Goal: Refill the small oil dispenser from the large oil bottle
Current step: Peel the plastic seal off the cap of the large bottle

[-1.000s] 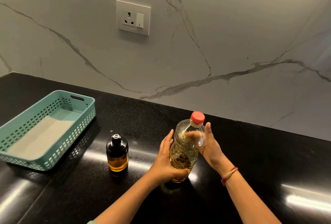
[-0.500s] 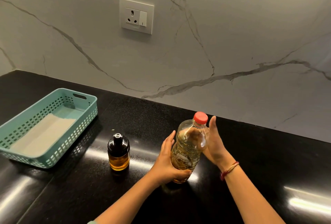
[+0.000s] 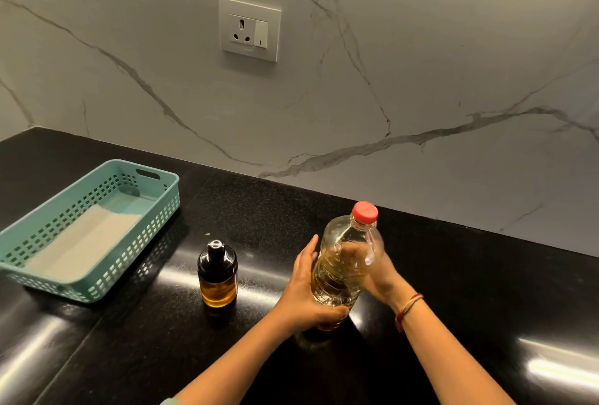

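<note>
Right hand has dropped from beside the red cap to clasp the shoulder of the large oil bottle. Left hand grips its base. Bottle stands mid-countertop, capped. Small oil dispenser stands apart, toward the left edge. Uncapping judged next.

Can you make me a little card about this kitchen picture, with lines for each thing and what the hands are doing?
big bottle: leans a little, red cap on, oil inside
small bottle: left of big bottle, not touching, black top on, some oil
left hand: holds big bottle low down
right hand: holds big bottle's other side
basket: teal, far left on the counter
</note>
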Demonstrator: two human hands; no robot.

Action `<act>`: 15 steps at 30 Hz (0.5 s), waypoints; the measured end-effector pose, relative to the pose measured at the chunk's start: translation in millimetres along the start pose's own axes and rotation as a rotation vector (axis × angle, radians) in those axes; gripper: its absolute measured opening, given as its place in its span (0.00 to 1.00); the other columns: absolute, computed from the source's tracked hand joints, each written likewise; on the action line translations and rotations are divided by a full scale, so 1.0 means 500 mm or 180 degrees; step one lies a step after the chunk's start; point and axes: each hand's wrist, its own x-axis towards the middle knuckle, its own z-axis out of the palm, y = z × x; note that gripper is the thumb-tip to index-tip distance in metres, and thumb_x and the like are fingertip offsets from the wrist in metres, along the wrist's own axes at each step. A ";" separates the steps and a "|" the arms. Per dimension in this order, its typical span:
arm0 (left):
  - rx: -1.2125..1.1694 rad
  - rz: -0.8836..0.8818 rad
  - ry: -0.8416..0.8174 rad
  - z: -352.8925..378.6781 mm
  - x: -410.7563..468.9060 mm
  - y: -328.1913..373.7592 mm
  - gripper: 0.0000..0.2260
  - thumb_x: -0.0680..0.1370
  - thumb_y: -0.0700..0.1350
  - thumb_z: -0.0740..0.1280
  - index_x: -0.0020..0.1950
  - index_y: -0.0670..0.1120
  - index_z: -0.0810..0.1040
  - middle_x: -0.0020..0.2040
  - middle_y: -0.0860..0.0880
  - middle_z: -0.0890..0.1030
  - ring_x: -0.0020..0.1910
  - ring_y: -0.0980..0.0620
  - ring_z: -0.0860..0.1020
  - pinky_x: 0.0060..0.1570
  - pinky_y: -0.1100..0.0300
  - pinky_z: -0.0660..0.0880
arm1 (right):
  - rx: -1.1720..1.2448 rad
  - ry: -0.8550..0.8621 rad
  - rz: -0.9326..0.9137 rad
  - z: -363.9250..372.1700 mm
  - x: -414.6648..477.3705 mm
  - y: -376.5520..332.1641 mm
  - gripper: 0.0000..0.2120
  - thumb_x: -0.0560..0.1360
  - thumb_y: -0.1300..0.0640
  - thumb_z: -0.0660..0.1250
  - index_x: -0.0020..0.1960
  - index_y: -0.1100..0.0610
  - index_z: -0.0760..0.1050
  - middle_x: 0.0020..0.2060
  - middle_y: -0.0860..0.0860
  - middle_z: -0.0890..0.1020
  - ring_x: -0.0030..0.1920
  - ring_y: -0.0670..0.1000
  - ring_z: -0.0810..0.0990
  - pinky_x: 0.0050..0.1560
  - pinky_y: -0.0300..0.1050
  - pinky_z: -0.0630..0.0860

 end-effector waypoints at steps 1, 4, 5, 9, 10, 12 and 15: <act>-0.0032 -0.0006 -0.0012 0.000 -0.001 0.000 0.56 0.60 0.56 0.79 0.77 0.60 0.46 0.74 0.57 0.56 0.70 0.67 0.60 0.62 0.74 0.61 | 0.0005 -0.0077 -0.0120 -0.013 0.007 -0.005 0.31 0.75 0.33 0.53 0.63 0.56 0.73 0.54 0.57 0.83 0.56 0.56 0.81 0.50 0.45 0.80; -0.0060 -0.0022 -0.0032 0.000 -0.001 0.000 0.56 0.60 0.56 0.78 0.77 0.60 0.45 0.74 0.57 0.55 0.69 0.66 0.61 0.58 0.78 0.62 | 0.0255 -0.0426 -0.0170 -0.016 0.000 -0.041 0.45 0.58 0.22 0.62 0.60 0.55 0.75 0.52 0.55 0.84 0.54 0.53 0.83 0.49 0.44 0.81; -0.0052 -0.0018 -0.0021 0.000 -0.001 0.000 0.55 0.60 0.56 0.79 0.77 0.60 0.45 0.74 0.57 0.55 0.69 0.67 0.61 0.58 0.78 0.62 | 0.0151 -0.0460 -0.0171 -0.016 0.001 -0.032 0.41 0.62 0.24 0.60 0.60 0.54 0.75 0.52 0.54 0.84 0.54 0.52 0.83 0.51 0.45 0.81; -0.0014 0.0006 0.0040 0.003 0.002 -0.004 0.54 0.61 0.52 0.80 0.77 0.60 0.49 0.73 0.55 0.59 0.68 0.69 0.64 0.65 0.68 0.66 | -0.0303 -0.0217 -0.0215 -0.007 0.002 0.023 0.16 0.80 0.45 0.56 0.58 0.54 0.75 0.54 0.57 0.82 0.54 0.50 0.82 0.53 0.45 0.80; 0.0004 0.0005 0.0042 0.004 0.004 -0.005 0.52 0.61 0.51 0.80 0.76 0.60 0.51 0.73 0.55 0.61 0.68 0.66 0.66 0.67 0.62 0.68 | -0.0237 -0.0172 -0.0173 -0.002 0.000 0.027 0.18 0.79 0.45 0.57 0.60 0.55 0.75 0.54 0.57 0.82 0.56 0.51 0.81 0.51 0.43 0.80; 0.0007 0.0020 0.0047 0.005 0.007 -0.012 0.47 0.61 0.50 0.80 0.74 0.60 0.58 0.70 0.53 0.68 0.68 0.58 0.70 0.67 0.53 0.71 | -0.0147 -0.0214 -0.0229 -0.002 0.000 0.034 0.16 0.81 0.51 0.56 0.62 0.57 0.74 0.54 0.56 0.83 0.59 0.53 0.80 0.52 0.43 0.79; 0.0048 -0.0040 0.0127 0.006 0.008 -0.022 0.42 0.60 0.50 0.81 0.69 0.60 0.66 0.65 0.51 0.75 0.64 0.54 0.75 0.64 0.48 0.74 | -0.0295 -0.0128 -0.0120 -0.015 0.008 0.037 0.15 0.83 0.54 0.53 0.65 0.56 0.73 0.57 0.56 0.81 0.61 0.54 0.79 0.59 0.51 0.77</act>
